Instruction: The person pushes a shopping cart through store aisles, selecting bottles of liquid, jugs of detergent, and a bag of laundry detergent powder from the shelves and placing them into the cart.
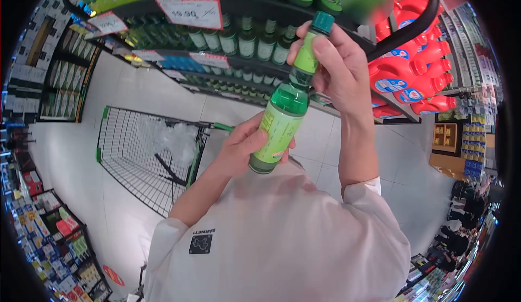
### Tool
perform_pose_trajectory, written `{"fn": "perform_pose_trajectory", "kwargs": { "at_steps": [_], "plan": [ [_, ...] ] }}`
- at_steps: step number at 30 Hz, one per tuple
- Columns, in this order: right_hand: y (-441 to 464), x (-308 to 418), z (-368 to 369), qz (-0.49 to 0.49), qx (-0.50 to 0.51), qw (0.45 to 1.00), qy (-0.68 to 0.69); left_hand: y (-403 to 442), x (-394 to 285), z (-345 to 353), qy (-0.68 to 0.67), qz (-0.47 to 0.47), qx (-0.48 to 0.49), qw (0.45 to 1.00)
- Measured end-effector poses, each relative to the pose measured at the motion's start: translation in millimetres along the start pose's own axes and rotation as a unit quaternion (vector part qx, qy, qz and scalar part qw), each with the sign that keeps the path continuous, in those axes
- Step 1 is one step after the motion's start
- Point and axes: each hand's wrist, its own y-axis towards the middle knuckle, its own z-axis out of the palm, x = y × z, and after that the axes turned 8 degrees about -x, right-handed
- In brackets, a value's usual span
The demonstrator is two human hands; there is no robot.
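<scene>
Tilted in front of my chest is a green glass bottle with a light-green label and a dark green cap. The fingers of my left hand are wrapped round its lower body, thumb lying on the label. Up at the neck, my right hand grips the bottle just below the cap. The cap end points up toward the shelf, away from me. Part of the label is covered by my left fingers.
Shelves ahead hold rows of green bottles behind a price tag. Red jugs stack on the right. A wire shopping cart with clear plastic bags stands at my left. Several people are at the far right edge.
</scene>
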Motion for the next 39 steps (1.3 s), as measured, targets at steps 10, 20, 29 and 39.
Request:
{"fn": "perform_pose_trajectory", "kwargs": {
  "at_steps": [10, 20, 29, 39],
  "plan": [
    [-76, -98, 54, 0.044, 0.099, 0.994, 0.022, -28, -1, 2, 0.1, 0.217, -0.269, 0.933],
    [-86, -97, 89, -0.077, 0.139, 0.982, -0.101, -40, -22, -6, 0.112, 0.286, -0.331, 0.892],
    [-83, -100, 70, 0.382, 0.283, 0.766, 0.433, -35, -50, -15, -0.009, 0.27, -0.195, 0.943],
    [-93, -81, 81, 0.223, 0.208, 0.946, 0.111, -30, -41, -9, 0.072, 0.255, -0.289, 0.92]
  ]
}}
